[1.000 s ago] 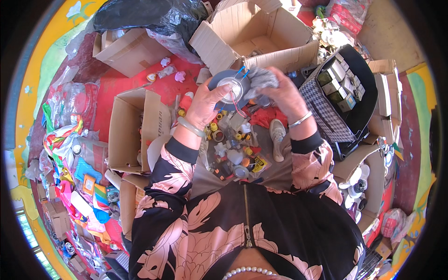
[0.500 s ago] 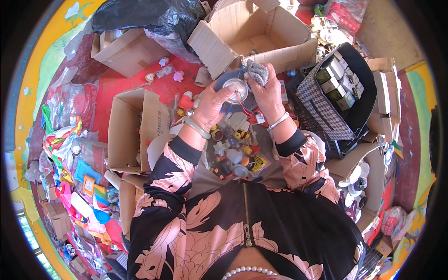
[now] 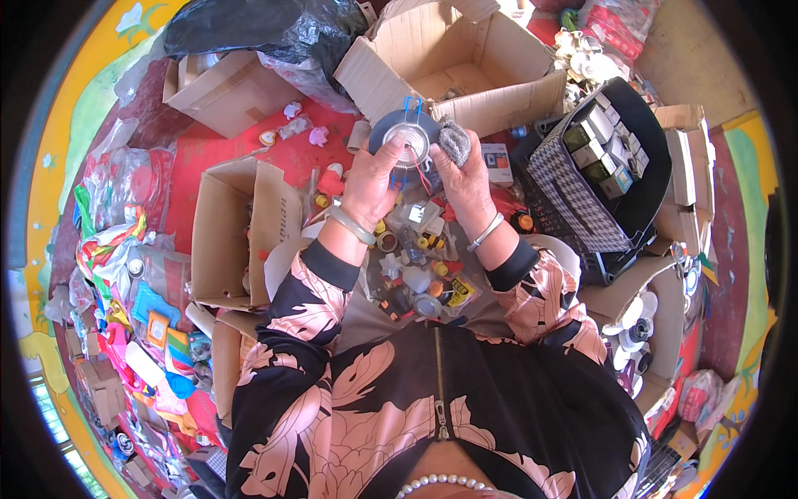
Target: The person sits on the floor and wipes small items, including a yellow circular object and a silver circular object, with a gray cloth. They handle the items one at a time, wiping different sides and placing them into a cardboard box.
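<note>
Red sheeting (image 3: 193, 154) spread over the floor, with loose scrap strewn about. Nearest the body, a heap of small plastic parts (image 3: 435, 268) lay beyond the lap, its pieces overlapping and many hard to tell apart. Above and past it, the left hand (image 3: 370, 187) gripped a round light fitting (image 3: 420, 143) from its left and near side, thumb laid on the silver ribbed centre, most fingers hidden behind. The right hand (image 3: 467, 185) pinched a bunched grey cloth (image 3: 455, 141) between thumb and fingers. That cloth sat just right of the fitting's dark rim, its longer axis pointing roughly away from the body, and the right hand was the nearer to that edge; whether cloth and rim touched could not be made out. Being round, the fitting had no long axis, though its blue clips (image 3: 409, 104) showed at the far and near sides. It was held in the air, just left of the near flap of an open cardboard box (image 3: 503, 108). Farther off, a black plastic bag (image 3: 266, 33) was cut off at the top.
</note>
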A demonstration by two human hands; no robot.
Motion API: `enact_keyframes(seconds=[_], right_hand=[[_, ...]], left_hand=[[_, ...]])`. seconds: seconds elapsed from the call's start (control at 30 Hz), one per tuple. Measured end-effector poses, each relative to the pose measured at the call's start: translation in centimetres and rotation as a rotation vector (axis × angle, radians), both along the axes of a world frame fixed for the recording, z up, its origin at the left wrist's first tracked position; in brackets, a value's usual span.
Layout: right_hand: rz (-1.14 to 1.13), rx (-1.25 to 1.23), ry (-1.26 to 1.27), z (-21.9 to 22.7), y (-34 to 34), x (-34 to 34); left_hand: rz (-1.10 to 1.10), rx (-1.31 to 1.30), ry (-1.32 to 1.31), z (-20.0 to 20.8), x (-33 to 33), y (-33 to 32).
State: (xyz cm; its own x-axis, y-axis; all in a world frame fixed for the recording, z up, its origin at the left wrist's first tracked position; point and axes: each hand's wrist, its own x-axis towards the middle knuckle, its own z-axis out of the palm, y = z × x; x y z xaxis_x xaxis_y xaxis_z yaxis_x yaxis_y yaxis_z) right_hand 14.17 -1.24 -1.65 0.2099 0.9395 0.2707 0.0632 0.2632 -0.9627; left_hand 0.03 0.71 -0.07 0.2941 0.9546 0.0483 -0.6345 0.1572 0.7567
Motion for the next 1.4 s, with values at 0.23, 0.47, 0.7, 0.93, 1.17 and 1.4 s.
enact_keyframes(seconds=[0.23, 0.47, 0.7, 0.93, 1.17, 1.4], right_hand=[[0.064, 0.005, 0.193, 2.1, -0.5, -0.1], [0.082, -0.071, 0.19, 2.5, -0.2, 1.4], [0.167, -0.1, 0.518, 4.6, 1.3, 4.1], [0.674, -0.21, -0.589, 5.9, 0.5, 6.1], [0.532, -0.358, -0.006, 3.4, 0.1, 5.4], [0.106, -0.139, 0.478, 1.4, 0.8, 4.1]], left_hand=[[-0.13, -0.012, -0.007, 1.3, -0.3, -0.7], [-0.262, 0.049, 0.221, 1.8, -0.1, -1.1], [-0.312, 0.011, 0.3, 1.9, -0.9, -0.5], [-0.42, 0.385, 0.743, 0.1, -1.3, 0.5], [-0.39, -0.024, 0.406, -0.1, -1.9, 0.8], [-0.203, -0.03, 0.045, -1.2, -0.2, 0.8]])
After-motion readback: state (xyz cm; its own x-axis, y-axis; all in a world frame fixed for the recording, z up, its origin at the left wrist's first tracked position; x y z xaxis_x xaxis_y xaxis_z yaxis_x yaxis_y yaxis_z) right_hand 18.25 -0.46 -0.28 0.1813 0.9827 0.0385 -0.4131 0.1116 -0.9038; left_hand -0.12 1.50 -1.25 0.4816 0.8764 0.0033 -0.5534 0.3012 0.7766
